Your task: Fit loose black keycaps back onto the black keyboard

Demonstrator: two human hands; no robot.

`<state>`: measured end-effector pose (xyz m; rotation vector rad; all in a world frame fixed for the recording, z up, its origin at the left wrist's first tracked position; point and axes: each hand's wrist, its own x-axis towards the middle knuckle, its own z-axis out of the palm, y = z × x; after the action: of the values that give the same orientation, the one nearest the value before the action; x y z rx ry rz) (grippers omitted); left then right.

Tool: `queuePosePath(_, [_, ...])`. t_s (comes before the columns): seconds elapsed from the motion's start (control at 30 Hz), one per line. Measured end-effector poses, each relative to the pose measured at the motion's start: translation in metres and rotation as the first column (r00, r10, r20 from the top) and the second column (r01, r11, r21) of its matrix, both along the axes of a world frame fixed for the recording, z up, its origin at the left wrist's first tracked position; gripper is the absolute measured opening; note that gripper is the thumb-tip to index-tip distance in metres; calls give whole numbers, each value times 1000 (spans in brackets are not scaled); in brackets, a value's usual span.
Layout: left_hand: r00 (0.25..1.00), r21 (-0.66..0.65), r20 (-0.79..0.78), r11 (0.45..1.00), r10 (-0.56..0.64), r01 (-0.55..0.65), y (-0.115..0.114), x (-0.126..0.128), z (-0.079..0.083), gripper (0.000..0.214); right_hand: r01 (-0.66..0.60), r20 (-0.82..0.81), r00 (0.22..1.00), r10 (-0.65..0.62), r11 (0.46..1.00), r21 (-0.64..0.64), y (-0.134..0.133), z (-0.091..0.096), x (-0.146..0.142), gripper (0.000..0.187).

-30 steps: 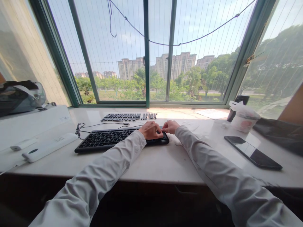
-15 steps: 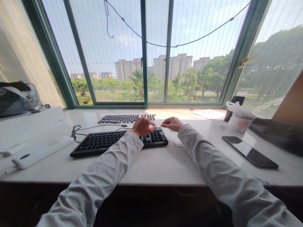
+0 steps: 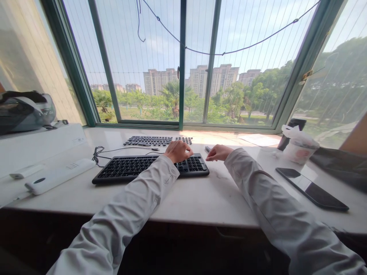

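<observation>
A black keyboard (image 3: 126,168) lies on the white tabletop with its cable behind it. My left hand (image 3: 178,151) is over the keyboard's right part, its fingers curled and the thumb close to the index finger. Whatever those fingers may hold is hidden. Just off the keyboard's right end is my right hand (image 3: 219,152), fingertips pinched together and pointing down. I cannot make out anything in the pinch. A small grey object (image 3: 208,149) shows behind the right fingertips. Beyond the keyboard, loose black keycaps (image 3: 149,141) are laid out in rows.
To the right lie a dark phone (image 3: 311,189) and a plastic-bagged cup (image 3: 301,149), with a paper sheet (image 3: 259,140) near the window. On the left are a white power strip (image 3: 61,175), a coiled cable (image 3: 99,154) and a helmet (image 3: 27,110) on a white box (image 3: 69,139).
The view has shifted, so the scene sits farther right. My right hand has drawn back slightly toward me, and the small grey object behind it now shows. My left hand stays over the keyboard.
</observation>
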<state>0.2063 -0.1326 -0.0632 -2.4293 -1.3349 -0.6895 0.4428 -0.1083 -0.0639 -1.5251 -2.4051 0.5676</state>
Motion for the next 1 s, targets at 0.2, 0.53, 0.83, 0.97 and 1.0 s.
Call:
queuePosePath(0.2, [1000, -28, -3, 1000, 10, -10, 0, 0, 1, 31, -120, 30, 992, 124, 985, -128, -3, 2, -2, 51])
queuePosePath(0.53, [1000, -51, -27, 999, 6, -8, -3, 0, 3, 32, -102, -70, 993, 99, 994, -38, -1, -8, -14, 57])
queuePosePath(0.83, [998, -50, -55, 998, 23, -26, -4, 1, 6, 35, -117, 28, 992, 122, 981, -157, -1, 0, 0, 55])
queuePosePath(0.97, [990, -72, -79, 990, 119, -124, -2, 0, 6, 32, -66, 116, 987, 112, 938, -340, -1, -6, 6, 55])
queuePosePath(1.0, [984, -86, -86, 983, 153, -161, -1, -1, 5, 31, -111, 93, 983, 161, 911, -398, -2, -8, 5, 54])
